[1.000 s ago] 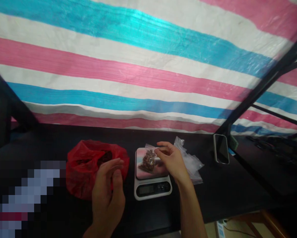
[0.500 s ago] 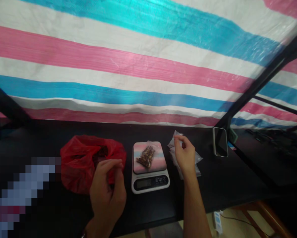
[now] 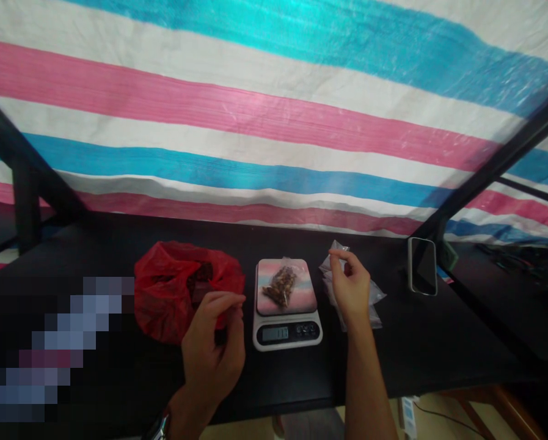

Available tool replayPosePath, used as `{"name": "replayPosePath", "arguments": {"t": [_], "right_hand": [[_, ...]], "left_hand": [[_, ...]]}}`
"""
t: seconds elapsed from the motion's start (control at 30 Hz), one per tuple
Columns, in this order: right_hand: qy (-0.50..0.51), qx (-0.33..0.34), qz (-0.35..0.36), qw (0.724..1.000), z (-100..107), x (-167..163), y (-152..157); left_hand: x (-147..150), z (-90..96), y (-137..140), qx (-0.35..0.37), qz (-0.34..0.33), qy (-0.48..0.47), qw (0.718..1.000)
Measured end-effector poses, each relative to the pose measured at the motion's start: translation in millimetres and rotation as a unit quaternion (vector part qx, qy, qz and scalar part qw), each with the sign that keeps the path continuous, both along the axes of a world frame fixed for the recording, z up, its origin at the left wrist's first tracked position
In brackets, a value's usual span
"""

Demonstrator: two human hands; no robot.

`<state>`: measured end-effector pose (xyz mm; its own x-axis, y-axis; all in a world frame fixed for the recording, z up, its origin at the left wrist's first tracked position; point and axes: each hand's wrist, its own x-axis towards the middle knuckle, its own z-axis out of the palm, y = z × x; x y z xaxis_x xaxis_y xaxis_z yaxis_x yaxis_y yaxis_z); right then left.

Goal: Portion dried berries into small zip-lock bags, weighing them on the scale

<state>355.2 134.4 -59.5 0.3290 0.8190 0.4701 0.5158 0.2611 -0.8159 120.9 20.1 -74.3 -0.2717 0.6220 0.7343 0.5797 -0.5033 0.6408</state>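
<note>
A small clear plastic bag [image 3: 281, 286] of brown, dried-looking pieces lies on the kitchen scale [image 3: 288, 333], whose display shows digits that look like 117. My left hand [image 3: 214, 342] hovers just left of the scale, in front of the red plastic bag [image 3: 164, 305]. Its thumb and fingers are drawn together; whatever may be between the tips is too small to make out. My right hand [image 3: 352, 287] is over the pile of clear plastic bags [image 3: 375, 298] right of the scale. Thumb and forefinger meet in a pinch, with nothing visible in them.
A phone [image 3: 423, 266] leans upright at the right on the black table [image 3: 429, 342]. Dark frame bars [image 3: 489, 177] slope up at both sides. Striped sheeting [image 3: 255, 140] hangs behind the table. A power strip [image 3: 408, 418] lies below the front edge.
The view has shifted, so the table things appear farther right. The digits on the scale's display are now clearer. Both hands keep nearly the same pose and place.
</note>
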Motion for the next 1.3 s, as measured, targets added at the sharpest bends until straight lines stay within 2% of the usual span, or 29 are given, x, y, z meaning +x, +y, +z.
{"name": "replayPosePath", "arguments": {"t": [0.27,0.4,0.53,0.7,0.77,0.87,0.93,1.03,1.2,1.3], "right_hand": [[-0.112,-0.006,0.091,0.989,-8.4,-9.4,0.6],[-0.153,-0.040,0.100,0.982,-12.0,-17.4,-0.5],[-0.167,-0.045,0.104,0.979,-11.0,-23.2,-1.0],[-0.162,-0.050,0.115,0.979,-8.9,-24.7,-1.3],[-0.158,-0.054,0.121,0.978,-8.3,-24.8,-1.9],[-0.151,-0.049,0.129,0.979,-7.6,-25.5,-3.6],[-0.148,-0.045,0.130,0.979,-7.2,-26.4,-4.3],[-0.142,-0.039,0.133,0.980,-6.3,-27.9,-4.0],[-0.037,-0.015,0.185,0.982,4.2,-33.3,-5.2],[0.049,-0.004,0.222,0.974,18.9,-42.4,-13.3]], "left_hand": [[-5.2,2.6,-0.7,0.022,0.000,0.022,1.000],[-5.9,6.3,-0.8,0.023,-0.001,0.030,0.999],[-7.7,9.4,-0.8,0.023,0.009,0.050,0.998],[-30.4,9.9,6.3,0.015,0.103,0.123,0.987],[-46.1,9.2,9.7,-0.024,0.162,0.147,0.975],[-69.1,9.0,10.3,-0.106,0.249,0.130,0.954],[-80.6,10.0,7.0,-0.149,0.285,0.133,0.938],[-91.8,11.1,0.6,-0.173,0.325,0.181,0.912],[-103.0,8.3,-4.2,-0.153,0.356,0.220,0.895],[-101.8,8.9,-8.3,-0.044,0.311,0.213,0.925]]}}
